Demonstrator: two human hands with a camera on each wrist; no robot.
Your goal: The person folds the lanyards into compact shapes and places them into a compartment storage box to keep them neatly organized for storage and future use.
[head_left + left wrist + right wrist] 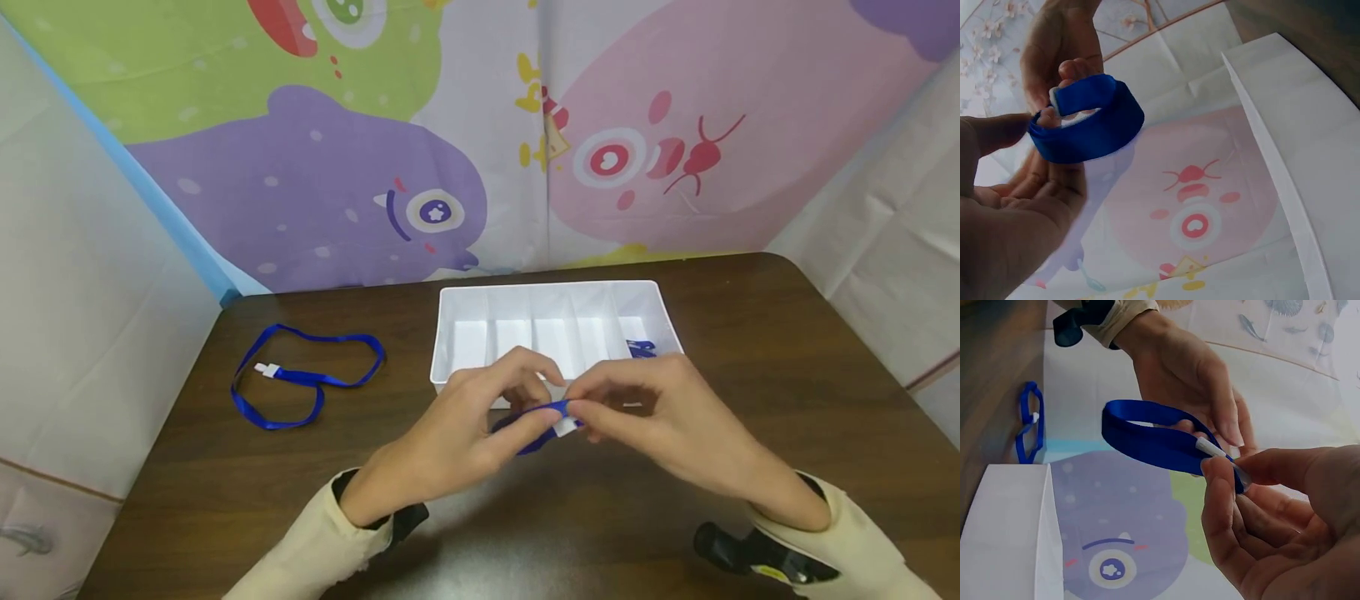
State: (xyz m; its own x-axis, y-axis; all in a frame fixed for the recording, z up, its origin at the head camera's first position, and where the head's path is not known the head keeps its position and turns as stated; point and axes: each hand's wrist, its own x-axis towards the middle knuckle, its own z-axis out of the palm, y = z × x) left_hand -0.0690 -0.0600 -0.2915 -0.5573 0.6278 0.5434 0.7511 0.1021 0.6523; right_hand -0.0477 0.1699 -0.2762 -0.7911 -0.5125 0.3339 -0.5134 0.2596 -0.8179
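Note:
In the head view a blue lanyard (534,442) is held up in front of the white box, doubled into a flat loop. My left hand (457,437) pinches its folded strap between thumb and fingers. Close beside it, my right hand (675,421) pinches the strap next to the white clip (566,427). The right wrist view shows the clip (1211,447) lying along the band, right above the right fingertips. From the left wrist the looped band (1094,139) appears as wide layers, hanging out past the left fingers.
Behind the hands stands a white divided box (551,287); blue strap pieces (641,348) lie in its right compartment. Another blue lanyard (296,425) with a white clip is spread on the brown table (247,500) at left. A cartoon-printed cloth (352,200) hangs behind.

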